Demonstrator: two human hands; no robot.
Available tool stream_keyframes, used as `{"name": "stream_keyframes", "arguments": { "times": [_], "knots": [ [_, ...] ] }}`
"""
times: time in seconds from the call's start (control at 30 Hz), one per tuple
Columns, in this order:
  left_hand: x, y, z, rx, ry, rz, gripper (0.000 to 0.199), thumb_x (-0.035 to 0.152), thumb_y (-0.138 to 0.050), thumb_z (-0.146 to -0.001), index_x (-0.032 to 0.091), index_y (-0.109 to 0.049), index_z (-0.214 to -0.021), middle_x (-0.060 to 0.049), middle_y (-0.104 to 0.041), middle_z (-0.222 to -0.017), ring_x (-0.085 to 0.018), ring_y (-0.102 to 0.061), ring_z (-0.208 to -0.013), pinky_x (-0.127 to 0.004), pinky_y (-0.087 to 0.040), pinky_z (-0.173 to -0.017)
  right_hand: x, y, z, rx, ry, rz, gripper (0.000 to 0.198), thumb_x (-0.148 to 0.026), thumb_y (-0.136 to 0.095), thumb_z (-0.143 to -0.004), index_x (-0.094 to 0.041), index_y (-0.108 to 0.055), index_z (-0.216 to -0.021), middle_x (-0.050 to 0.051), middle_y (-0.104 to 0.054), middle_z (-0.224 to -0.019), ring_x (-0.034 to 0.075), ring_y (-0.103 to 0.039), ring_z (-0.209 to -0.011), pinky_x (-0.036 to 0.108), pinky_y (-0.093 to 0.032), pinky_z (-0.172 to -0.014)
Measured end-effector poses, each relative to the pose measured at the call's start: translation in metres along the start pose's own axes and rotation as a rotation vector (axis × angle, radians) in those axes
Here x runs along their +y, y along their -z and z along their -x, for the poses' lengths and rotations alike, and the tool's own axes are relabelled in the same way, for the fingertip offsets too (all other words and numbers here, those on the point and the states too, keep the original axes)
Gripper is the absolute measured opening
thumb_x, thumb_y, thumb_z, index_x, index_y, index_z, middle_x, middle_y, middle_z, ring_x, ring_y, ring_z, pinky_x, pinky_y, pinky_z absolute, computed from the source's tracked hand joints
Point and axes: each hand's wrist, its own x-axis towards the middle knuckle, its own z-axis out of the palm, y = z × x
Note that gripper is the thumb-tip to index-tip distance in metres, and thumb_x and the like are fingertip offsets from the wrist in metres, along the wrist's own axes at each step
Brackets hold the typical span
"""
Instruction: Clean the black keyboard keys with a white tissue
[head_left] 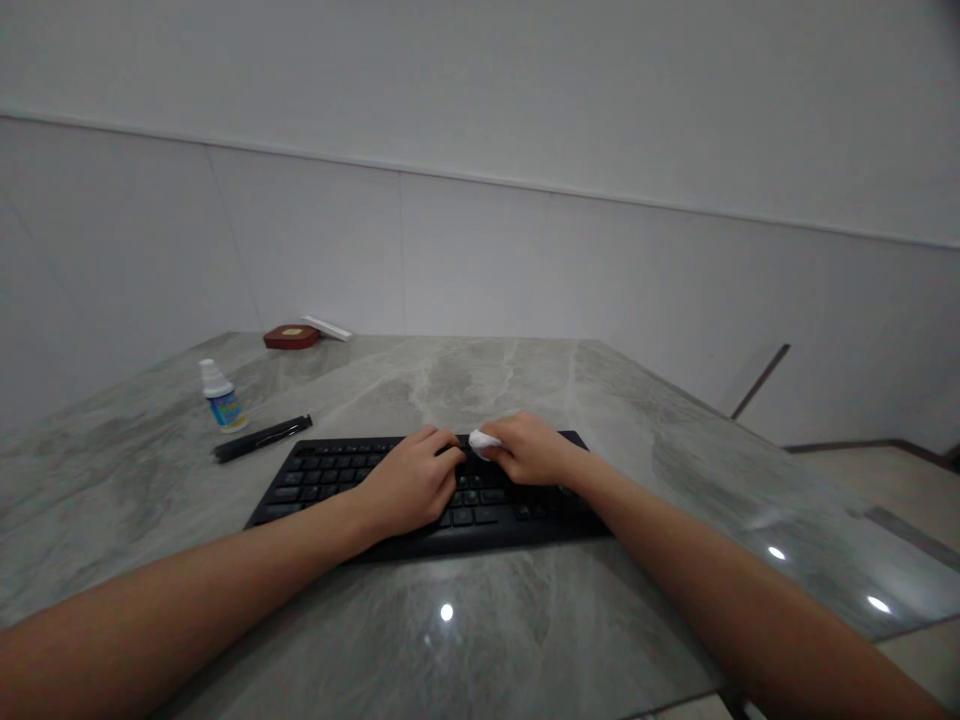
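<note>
A black computer keyboard (330, 476) lies flat on the grey marbled table in front of me. My left hand (417, 478) rests over its middle keys, fingers bent and reaching toward the far edge, steadying it. A bunched white tissue (481, 441) pokes out between the thumb and fingers of my right hand (534, 449), which is closed on it. The tissue is at the keyboard's far edge, just right of my left fingertips. Both hands and forearms hide part of the keys.
Left of the keyboard lies a slim black brush-like tool (262, 438). Behind it stands a small white bottle (223, 396) with a blue label. A reddish-brown case (291, 337) and a white flat strip (327, 328) sit at the table's (480, 375) back edge, near the wall.
</note>
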Motion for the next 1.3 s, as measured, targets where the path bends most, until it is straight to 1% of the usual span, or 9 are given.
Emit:
{"name": "stream_keyframes", "arguments": {
  "times": [0.1, 0.27, 0.4, 0.5, 0.67, 0.8, 1.07, 1.2, 1.3],
  "knots": [
    [0.0, 0.0, 0.0, 0.0, -0.004, -0.001, 0.024, 0.011, -0.044, -0.089, 0.012, -0.064, -0.102, -0.012, -0.061, -0.104, -0.024, -0.055, -0.1, -0.041, -0.05, -0.092, 0.001, -0.002, -0.001, 0.038, -0.022, 0.007, 0.015, -0.023, -0.051, -0.09, -0.017, -0.064, -0.089, 0.007, -0.07, -0.083, 0.018, -0.06, -0.074, 0.027, -0.033, -0.064],
    [0.0, 0.001, 0.0, -0.003, -0.003, -0.003, 0.023, 0.011, -0.045, -0.089, 0.012, -0.064, -0.101, -0.012, -0.061, -0.104, -0.024, -0.055, -0.099, -0.04, -0.05, -0.091, 0.0, -0.003, -0.002, 0.065, -0.006, -0.012, 0.014, -0.022, -0.052, -0.09, -0.016, -0.064, -0.089, 0.007, -0.069, -0.083, 0.017, -0.059, -0.074, 0.027, -0.033, -0.065],
    [0.001, 0.002, 0.0, -0.006, 0.0, 0.004, 0.023, 0.011, -0.044, -0.089, 0.012, -0.064, -0.101, -0.012, -0.061, -0.104, -0.024, -0.055, -0.099, -0.041, -0.05, -0.091, 0.0, 0.0, -0.001, 0.03, 0.01, -0.054, 0.014, -0.022, -0.052, -0.089, -0.015, -0.063, -0.083, 0.006, -0.067, -0.075, 0.016, -0.056, -0.068, 0.026, -0.032, -0.063],
    [0.001, 0.002, 0.0, -0.007, 0.0, 0.007, 0.023, 0.011, -0.044, -0.089, 0.012, -0.064, -0.101, -0.012, -0.061, -0.103, -0.024, -0.055, -0.098, -0.041, -0.051, -0.09, 0.0, 0.001, 0.0, 0.003, -0.002, -0.063, 0.015, -0.024, -0.053, -0.088, -0.016, -0.063, -0.08, 0.005, -0.066, -0.072, 0.016, -0.055, -0.066, 0.026, -0.031, -0.061],
    [0.0, 0.002, 0.0, 0.008, -0.007, 0.002, 0.023, 0.011, -0.045, -0.088, 0.014, -0.063, -0.101, -0.011, -0.061, -0.104, -0.024, -0.055, -0.099, -0.041, -0.05, -0.091, 0.002, -0.001, 0.0, 0.056, -0.049, -0.104, 0.012, -0.021, -0.053, -0.089, -0.016, -0.064, -0.086, 0.005, -0.067, -0.079, 0.016, -0.057, -0.072, 0.026, -0.034, -0.066],
    [0.001, 0.002, 0.0, 0.004, -0.005, -0.002, 0.022, 0.01, -0.045, -0.088, 0.014, -0.063, -0.101, -0.011, -0.061, -0.103, -0.023, -0.055, -0.099, -0.04, -0.05, -0.091, 0.004, -0.002, 0.001, 0.063, -0.034, -0.149, 0.01, -0.02, -0.054, -0.087, -0.015, -0.063, -0.085, 0.005, -0.067, -0.079, 0.015, -0.057, -0.071, 0.025, -0.035, -0.066],
    [0.001, 0.001, -0.001, -0.006, -0.009, -0.009, 0.022, 0.01, -0.045, -0.088, 0.012, -0.064, -0.101, -0.012, -0.061, -0.103, -0.024, -0.055, -0.1, -0.041, -0.05, -0.092, 0.003, 0.003, 0.0, -0.006, -0.03, -0.123, 0.007, -0.015, -0.057, -0.081, -0.015, -0.064, -0.08, 0.005, -0.067, -0.075, 0.015, -0.055, -0.069, 0.024, -0.033, -0.064],
    [0.001, 0.001, 0.0, -0.002, 0.0, 0.006, 0.023, 0.01, -0.045, -0.088, 0.013, -0.064, -0.1, -0.012, -0.061, -0.103, -0.024, -0.055, -0.099, -0.041, -0.05, -0.091, 0.002, 0.006, 0.0, -0.043, 0.008, -0.171, 0.009, -0.017, -0.057, -0.083, -0.015, -0.064, -0.078, 0.003, -0.066, -0.072, 0.014, -0.053, -0.065, 0.024, -0.033, -0.062],
    [0.001, 0.002, 0.0, 0.003, -0.003, 0.009, 0.023, 0.01, -0.045, -0.088, 0.013, -0.064, -0.1, -0.012, -0.061, -0.104, -0.024, -0.055, -0.099, -0.041, -0.051, -0.091, 0.002, 0.008, 0.001, -0.038, 0.028, -0.183, 0.01, -0.018, -0.056, -0.085, -0.015, -0.064, -0.079, 0.003, -0.065, -0.073, 0.014, -0.053, -0.066, 0.024, -0.033, -0.064]
  ]
}}
